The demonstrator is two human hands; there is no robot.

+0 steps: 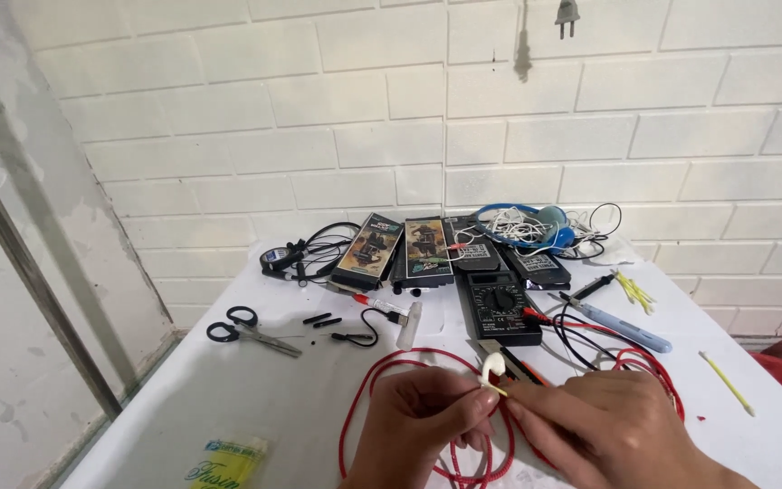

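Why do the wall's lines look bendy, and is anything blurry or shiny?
In the head view, the wide lens curves the brick wall near the edges. Light is soft and even, with only faint shadows under the scissors. No strong glare shows on the white table. The left hand and right hand, pinching a white earbud, look slightly soft.

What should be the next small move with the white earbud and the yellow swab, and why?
Probably ease the yellow swab tip a little further into the white earbud and turn it gently. The left hand pinches the earbud, the right hand pinches the swab, and its tip already meets the earbud. The red cable lies loose beneath.
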